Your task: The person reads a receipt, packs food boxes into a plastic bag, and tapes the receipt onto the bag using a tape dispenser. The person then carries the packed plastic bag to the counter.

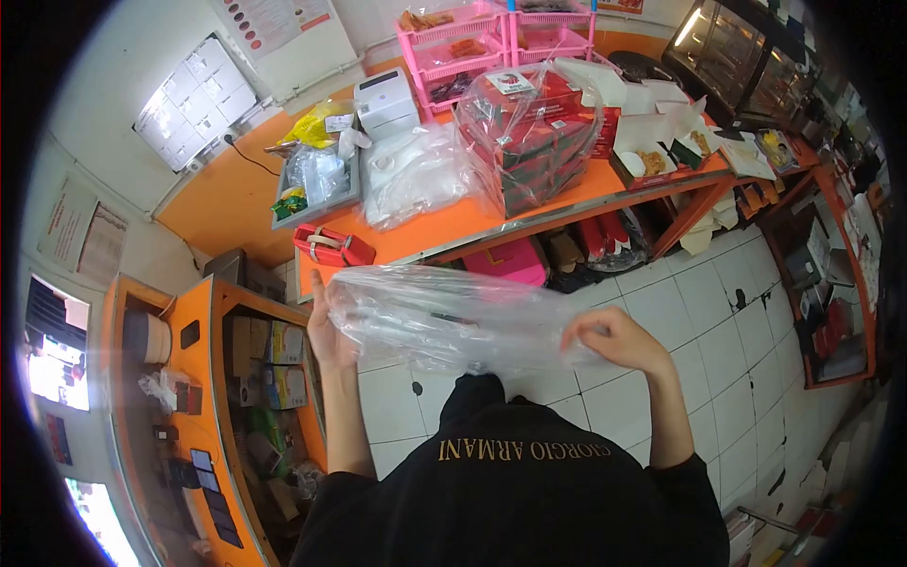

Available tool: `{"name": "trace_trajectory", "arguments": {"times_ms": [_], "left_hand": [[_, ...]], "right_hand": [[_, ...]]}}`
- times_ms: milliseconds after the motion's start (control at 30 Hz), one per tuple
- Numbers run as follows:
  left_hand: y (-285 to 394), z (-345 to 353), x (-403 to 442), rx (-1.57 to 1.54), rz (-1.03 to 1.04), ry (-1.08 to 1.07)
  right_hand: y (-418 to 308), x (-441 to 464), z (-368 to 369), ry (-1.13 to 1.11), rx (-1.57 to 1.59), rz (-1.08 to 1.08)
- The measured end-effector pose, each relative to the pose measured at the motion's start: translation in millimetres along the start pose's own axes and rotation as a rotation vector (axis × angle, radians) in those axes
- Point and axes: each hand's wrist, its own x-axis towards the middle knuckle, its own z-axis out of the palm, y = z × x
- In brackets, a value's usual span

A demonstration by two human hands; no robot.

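A clear plastic bag (463, 312) is stretched sideways in the air in front of my body, between my two hands. My left hand (331, 326) holds its left end, with one finger pointing up and part of the hand seen through the film. At the other end, my right hand (614, 338) is closed on the film with bent fingers. Beyond the bag, on the orange table, a stack of red boxes (534, 142) stands wrapped in another clear bag. A pile of clear plastic bags (416, 175) lies left of the stack.
On the orange table (444, 222) are a red case (333, 248), a grey tray (321, 203) of packets, a white printer (385, 102), pink racks (453, 57) and open food boxes (652, 163). Orange shelving (222, 312) stands at left, another shelf (836, 283) at right.
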Motion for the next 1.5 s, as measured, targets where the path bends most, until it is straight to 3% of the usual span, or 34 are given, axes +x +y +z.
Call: {"name": "trace_trajectory", "arguments": {"times_ms": [33, 67, 100, 133, 167, 233, 300, 367, 500, 533, 600, 633, 667, 700, 767, 833, 900, 967, 1033, 1067, 1133, 1167, 1233, 1267, 1300, 1367, 1400, 1433, 1500], "left_hand": [[6, 15, -5, -0.008, 0.001, -0.003], [12, 31, -9, 0.161, -0.166, -0.224], [15, 38, -8, 0.331, -0.332, -0.444], [14, 39, -2, 0.323, -0.33, -0.442], [11, 41, 5, 0.81, -0.321, -0.441], [8, 42, 19, 1.79, -0.274, -0.368], [0, 16, 39, 1.876, -0.195, -0.302], [-3, -17, 61, 2.161, 0.334, -0.173], [17, -31, 97, 2.255, 0.289, -0.098], [23, -34, 104, 2.254, 0.289, -0.084], [36, -33, 119, 2.357, -0.213, -0.007], [46, -34, 126, 2.351, -0.212, -0.005], [60, -36, 135, 2.343, -0.272, -0.156], [72, -37, 146, 2.325, -0.323, -0.313], [92, -25, 156, 2.25, -0.346, -0.408], [106, -11, 159, 2.165, -0.337, -0.53], [111, 0, 160, 2.131, -0.304, -0.531], [113, 10, 165, 2.095, -0.29, -0.538], [112, 19, 167, 2.151, -0.228, -0.526], [111, 22, 168, 2.146, -0.226, -0.526], [111, 30, 169, 2.105, -0.195, -0.495], [111, 36, 168, 2.104, -0.189, -0.477], [110, 46, 166, 2.043, -0.246, -0.374], [108, 45, 165, 2.046, -0.242, -0.352], [106, 43, 163, 2.096, -0.151, -0.383], [102, 47, 160, 2.149, -0.056, -0.38], [99, 55, 158, 2.005, -0.194, -0.226], [95, 61, 155, 1.847, -0.321, -0.08], [86, 61, 151, 1.859, -0.255, -0.012]], "right_hand": [[5, 15, 1, 0.299, -0.43, 0.114], [25, 28, -9, 0.37, -0.858, -0.08], [31, 42, -10, 0.37, -0.866, -0.079], [34, 58, -6, 0.532, -0.999, 0.054], [37, 73, -6, 0.694, -1.127, 0.188], [48, 106, -12, 0.673, -1.149, 0.262], [54, 136, -11, 0.65, -1.167, 0.324], [59, 162, -5, 0.558, -1.188, 0.415], [86, 203, 10, 0.515, -1.26, 0.398], [81, 213, 14, 0.421, -1.246, 0.487], [79, 226, 18, 0.326, -1.235, 0.573], [81, 229, 16, 0.16, -1.235, 0.507], [81, 231, 10, 0.001, -1.232, 0.444], [70, 232, 4, 0.012, -1.247, 0.452], [25, 225, -10, -0.176, -0.922, -0.073], [-24, 228, -36, -0.094, -0.685, -0.253], [-63, 225, -71, 0.172, -0.473, -0.215], [-80, 237, -108, 0.586, -0.654, -0.22], [-97, 264, -134, 0.811, -1.063, -0.336], [-100, 278, -148, 0.809, -1.068, -0.336], [-97, 306, -175, 0.691, -1.262, -0.59], [-97, 316, -188, 0.679, -1.261, -0.602], [-96, 331, -211, 0.383, -1.401, -0.46], [-93, 340, -218, 0.387, -1.535, -0.64], [-94, 345, -221, 0.373, -1.529, -0.657], [-94, 346, -224, 0.319, -1.137, -0.282], [-89, 351, -219, 0.345, -0.963, -0.47], [-88, 356, -223, 0.322, -0.959, -0.483], [-84, 362, -234, 0.34, -0.677, -0.335]]}}
